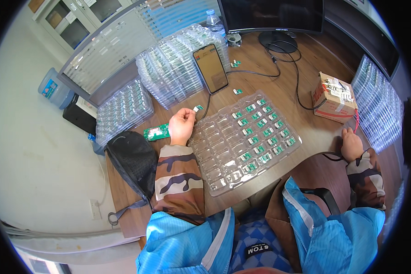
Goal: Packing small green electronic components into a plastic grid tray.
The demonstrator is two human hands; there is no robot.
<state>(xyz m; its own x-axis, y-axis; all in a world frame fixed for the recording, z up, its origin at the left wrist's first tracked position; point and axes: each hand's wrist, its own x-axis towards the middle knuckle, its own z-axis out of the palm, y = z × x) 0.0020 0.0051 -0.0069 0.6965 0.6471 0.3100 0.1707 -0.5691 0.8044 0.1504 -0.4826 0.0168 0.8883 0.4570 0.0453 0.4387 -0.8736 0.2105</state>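
Pinched between the thumb and fingers of my left hand (pixel 182 127) is a small green circuit board (pixel 198 108) with a pale connector. Beside that hand lies a larger green circuit board (pixel 157 132) with a red-and-white part on it, partly covered by the hand. To the right, a clear plastic tray (pixel 217 150) carries several small green boards in its right-hand pockets; the left-hand pockets show bare plastic. My right hand (pixel 351 144) rests at the table's right edge near red wires (pixel 356 119), its fingers curled; anything inside them is hidden.
Stacked filled trays (pixel 173 64) stand at the back left, more (pixel 379 100) at the right. A phone (pixel 210 68) leans on the stack. A cardboard box (pixel 334 97), a monitor (pixel 271 16), black cables (pixel 298 75), a water bottle (pixel 214 23) and a black mesh bag (pixel 131 160) surround the work area.
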